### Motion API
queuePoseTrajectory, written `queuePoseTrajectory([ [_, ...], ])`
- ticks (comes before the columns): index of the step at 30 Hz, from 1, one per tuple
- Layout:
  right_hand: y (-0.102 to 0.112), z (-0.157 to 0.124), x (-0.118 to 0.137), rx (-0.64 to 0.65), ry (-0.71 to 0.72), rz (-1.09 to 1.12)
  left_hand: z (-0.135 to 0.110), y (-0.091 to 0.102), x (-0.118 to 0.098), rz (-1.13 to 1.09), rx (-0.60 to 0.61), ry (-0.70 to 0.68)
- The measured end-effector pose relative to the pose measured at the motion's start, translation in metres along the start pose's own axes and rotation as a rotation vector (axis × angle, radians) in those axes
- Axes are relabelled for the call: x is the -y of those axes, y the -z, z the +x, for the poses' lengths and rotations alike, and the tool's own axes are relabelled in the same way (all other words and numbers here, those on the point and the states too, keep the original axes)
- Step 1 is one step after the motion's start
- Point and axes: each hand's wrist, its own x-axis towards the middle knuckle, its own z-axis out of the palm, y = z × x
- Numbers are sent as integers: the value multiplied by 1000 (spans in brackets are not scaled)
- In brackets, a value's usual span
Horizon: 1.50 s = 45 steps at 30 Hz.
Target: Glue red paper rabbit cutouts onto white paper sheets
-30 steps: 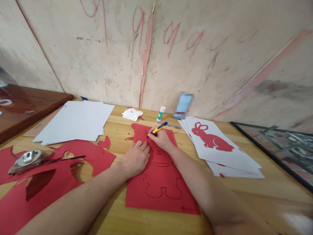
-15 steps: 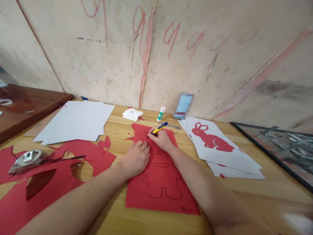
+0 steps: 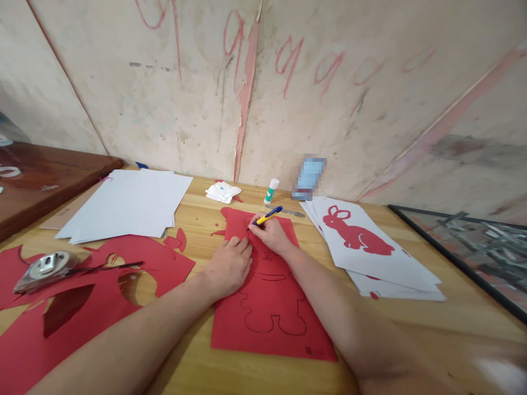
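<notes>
A sheet of red paper (image 3: pixel 275 302) lies in front of me with a dark outline of a rounded animal figure drawn on it, with a small face and a collar line. My right hand (image 3: pixel 268 235) pinches a yellow and blue pen (image 3: pixel 268 215), its tip end low against the upper part of the sheet. Beside it, my left hand (image 3: pixel 233 266) rests on the sheet's left edge, fingers lightly bent and lying on the paper, holding nothing. My wrist and fingers cover part of the drawing.
Left are cut red paper scraps (image 3: pixel 164 260), a tape measure (image 3: pixel 47 269) and white sheets (image 3: pixel 127 203). A glue stick (image 3: pixel 272 192), crumpled tissue (image 3: pixel 223 192) and phone (image 3: pixel 309 178) stand or lie near the wall. Right is a white sheet (image 3: pixel 395 269) bearing a red paper rabbit (image 3: pixel 362 236).
</notes>
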Motion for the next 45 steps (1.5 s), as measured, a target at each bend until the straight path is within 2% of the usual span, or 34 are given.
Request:
queuePoseTrajectory([
  [45, 0, 0, 3, 9, -33, -10, 0, -1, 0, -50, -1, 15],
])
